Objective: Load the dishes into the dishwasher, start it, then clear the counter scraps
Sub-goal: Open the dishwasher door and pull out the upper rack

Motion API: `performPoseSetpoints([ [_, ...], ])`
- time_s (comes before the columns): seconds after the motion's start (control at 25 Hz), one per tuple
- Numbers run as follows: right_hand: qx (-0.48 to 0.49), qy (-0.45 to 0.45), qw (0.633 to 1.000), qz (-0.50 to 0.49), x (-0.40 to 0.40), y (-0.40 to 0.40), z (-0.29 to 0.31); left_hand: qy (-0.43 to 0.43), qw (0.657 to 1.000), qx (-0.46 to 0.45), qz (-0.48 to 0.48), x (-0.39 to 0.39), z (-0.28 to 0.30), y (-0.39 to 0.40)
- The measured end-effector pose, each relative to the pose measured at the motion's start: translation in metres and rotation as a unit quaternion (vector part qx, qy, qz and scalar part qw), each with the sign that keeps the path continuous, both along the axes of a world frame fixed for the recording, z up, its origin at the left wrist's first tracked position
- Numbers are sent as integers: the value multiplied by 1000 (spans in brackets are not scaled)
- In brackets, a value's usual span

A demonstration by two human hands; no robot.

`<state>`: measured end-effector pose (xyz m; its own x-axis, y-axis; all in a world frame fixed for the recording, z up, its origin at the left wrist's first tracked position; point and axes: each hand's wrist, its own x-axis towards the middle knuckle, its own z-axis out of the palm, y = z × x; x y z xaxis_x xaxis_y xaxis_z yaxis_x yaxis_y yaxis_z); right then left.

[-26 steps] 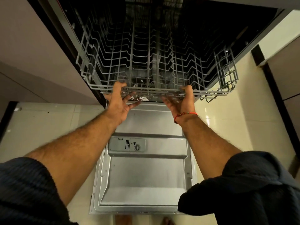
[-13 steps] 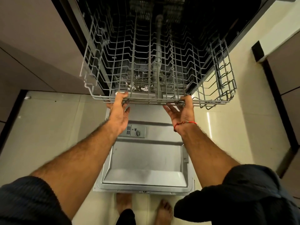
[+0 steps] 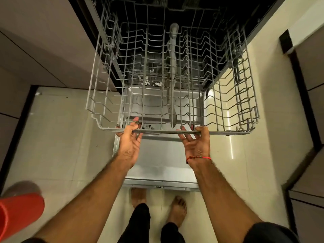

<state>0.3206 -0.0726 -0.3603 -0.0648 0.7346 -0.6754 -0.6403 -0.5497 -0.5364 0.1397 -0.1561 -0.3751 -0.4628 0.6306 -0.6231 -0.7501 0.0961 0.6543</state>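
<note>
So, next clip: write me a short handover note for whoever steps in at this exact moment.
Left hand: fingers hooked over the front rail of the upper rack.
Right hand: same grip on that rail, thumb over the top.
Rack is drawn out over the open dishwasher door and holds no dishes.
Done: door open, rack out.
Left: load dishes, start the machine, clear counter scraps. No dishes or counter in view.

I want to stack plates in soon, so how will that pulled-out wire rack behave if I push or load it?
The rack looks like empty open wire, so probably light and stiff. It hangs far out over the door, so heavy loading at the front may sag it. Both hands, left and right, hold its front rail.
</note>
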Motion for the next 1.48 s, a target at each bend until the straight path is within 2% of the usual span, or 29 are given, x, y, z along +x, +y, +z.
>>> performPoseSetpoints([
  [0.36, -35, 15, 999, -14, 15, -35, 18, -14, 1000, 7, 11, 22, 24, -33],
  [0.6, -71, 37, 997, 11, 6, -81, 4, -56, 998, 0, 33, 0, 5, -64],
  [0.84, -42, 34, 998, 26, 27, -88, -3, -20, 999, -26, 16, 21, 4, -75],
  [0.92, -45, 21, 998, 42, 25, -88, -4, -10, 999, -50, -6, 18, 2, -76],
  [1.04, -86, -6, 993, 86, 31, -89, 3, 22, 986, -154, -63, 7, 8, -86],
  [1.16, -122, -71, 964, 227, 49, -90, 35, 72, 970, -220, -73, -3, 44, -103],
  [1.24, -128, -155, 912, 358, 61, -90, 62, 116, 959, -243, -84, -5, 73, -117],
  [1.32, -78, -229, 862, 446, 65, -90, 95, 153, 950, -250, -110, -4, 106, -134],
  [1.48, 42, -259, 849, 458, 47, -95, 172, 208, 942, -226, -134, -3, 180, -158],
])
